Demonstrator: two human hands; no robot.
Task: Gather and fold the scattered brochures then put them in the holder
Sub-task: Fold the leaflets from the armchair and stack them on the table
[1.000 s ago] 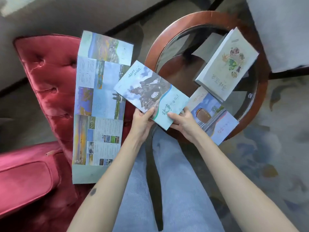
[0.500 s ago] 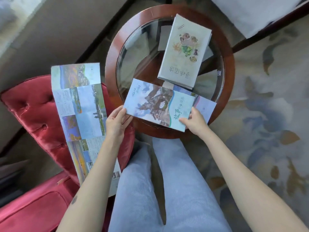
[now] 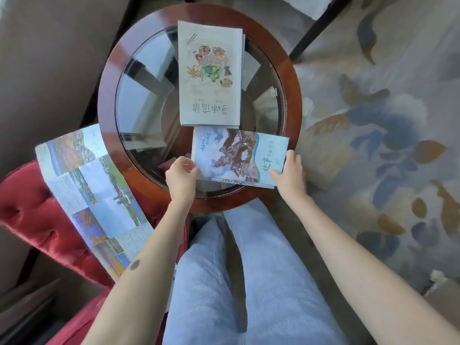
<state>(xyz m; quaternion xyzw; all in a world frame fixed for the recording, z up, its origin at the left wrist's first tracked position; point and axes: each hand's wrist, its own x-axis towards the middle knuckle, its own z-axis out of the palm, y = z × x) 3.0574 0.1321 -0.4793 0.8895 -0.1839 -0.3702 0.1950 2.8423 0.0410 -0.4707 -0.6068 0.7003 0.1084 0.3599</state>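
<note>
Your blue brochure (image 3: 239,155) lay crosswise on the near part of the round table (image 3: 109,100). Its right end ran out over the wooden rim, and its far edge sat just beside the near edge of the pale food brochure (image 3: 210,75). That pale one stood lengthwise down the middle of the glass, with its far edge out on the far rim. The slim edges of more sheets peeked out under the blue one's near side.

Room to move? The whole left half of the glass was bare, and so was a strip on the right. Off to the left, the long unfolded brochure (image 3: 92,195) sprawled across the red chair (image 3: 27,210), its far end reaching up to the table's left rim. The patterned carpet (image 3: 373,145) lay open on the right.

Now the hands. Your left hand (image 3: 180,179) came in over the near rim with its fingers curled, pinching the blue brochure at its near left corner. Your right hand (image 3: 290,174) held the right end, with the thumb laid flat on the cover and the fingers wrapped along the short edge. Both forearms stretched forward on either side of your knees (image 3: 249,282).
</note>
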